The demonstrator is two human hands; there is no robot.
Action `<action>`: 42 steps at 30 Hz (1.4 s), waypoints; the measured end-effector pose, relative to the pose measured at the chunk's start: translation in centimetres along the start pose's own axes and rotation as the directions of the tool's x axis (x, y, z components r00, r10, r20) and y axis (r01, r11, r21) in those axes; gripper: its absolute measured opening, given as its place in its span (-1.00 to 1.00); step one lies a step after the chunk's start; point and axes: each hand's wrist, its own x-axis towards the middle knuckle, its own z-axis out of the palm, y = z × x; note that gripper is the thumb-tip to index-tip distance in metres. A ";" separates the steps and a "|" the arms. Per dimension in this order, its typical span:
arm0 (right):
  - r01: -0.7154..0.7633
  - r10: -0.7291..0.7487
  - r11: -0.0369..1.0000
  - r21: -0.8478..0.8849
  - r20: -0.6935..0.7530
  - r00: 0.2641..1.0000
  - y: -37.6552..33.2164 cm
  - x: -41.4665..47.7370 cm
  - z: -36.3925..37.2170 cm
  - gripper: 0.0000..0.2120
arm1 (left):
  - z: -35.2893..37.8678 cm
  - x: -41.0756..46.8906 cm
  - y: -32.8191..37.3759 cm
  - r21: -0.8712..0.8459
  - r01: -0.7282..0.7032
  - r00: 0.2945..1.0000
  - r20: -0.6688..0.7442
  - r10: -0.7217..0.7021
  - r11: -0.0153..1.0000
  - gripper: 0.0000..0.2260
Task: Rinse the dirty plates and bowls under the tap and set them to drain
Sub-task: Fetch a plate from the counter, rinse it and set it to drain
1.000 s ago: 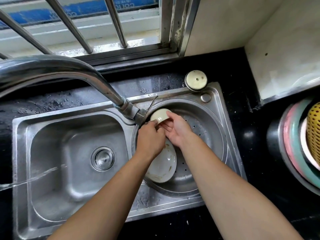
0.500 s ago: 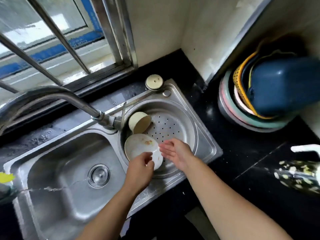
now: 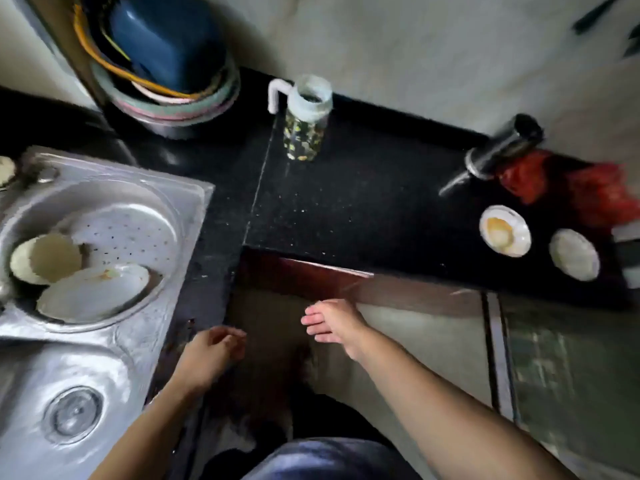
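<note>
Head view: left hand point(image 3: 211, 355), right hand point(image 3: 332, 323) empty.
Left fingers loosely curled, right straight, slightly apart. Cream bowl point(image 3: 45, 259), possibly a cup, and round white plate point(image 3: 93, 292) in perforated steel drainer basin point(image 3: 131, 233); stained white dish point(image 3: 505, 230) on black counter point(image 3: 363, 202).

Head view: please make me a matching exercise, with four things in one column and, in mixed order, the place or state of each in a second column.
Things:
1. large plate
2. yellow-stained dish
3. patterned bottle
4. right hand

Places or states:
A. standing on the black counter, next to the stacked tubs
B. open, holding nothing
C. lying in the perforated sink basin
D. lying beside another small dish

Pairs: 1-C, 2-D, 3-A, 4-B.
</note>
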 end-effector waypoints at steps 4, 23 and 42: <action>-0.045 0.082 0.960 0.276 -0.122 0.989 7.1 -2.4 -8.9 -0.76 | 8.6 -0.7 1.5 0.140 -0.015 0.993 0.117 -0.002 0.990 -0.83; 0.096 0.160 0.664 0.741 -0.266 0.951 28.2 -4.9 -57.2 -0.77 | 62.8 -6.2 17.4 0.371 -0.247 0.848 0.529 0.015 0.895 -0.81; 0.206 -0.087 0.894 0.399 -0.297 0.951 12.8 7.3 -78.6 -0.59 | 78.7 6.3 30.8 0.196 0.043 0.968 0.235 -0.089 0.980 -0.82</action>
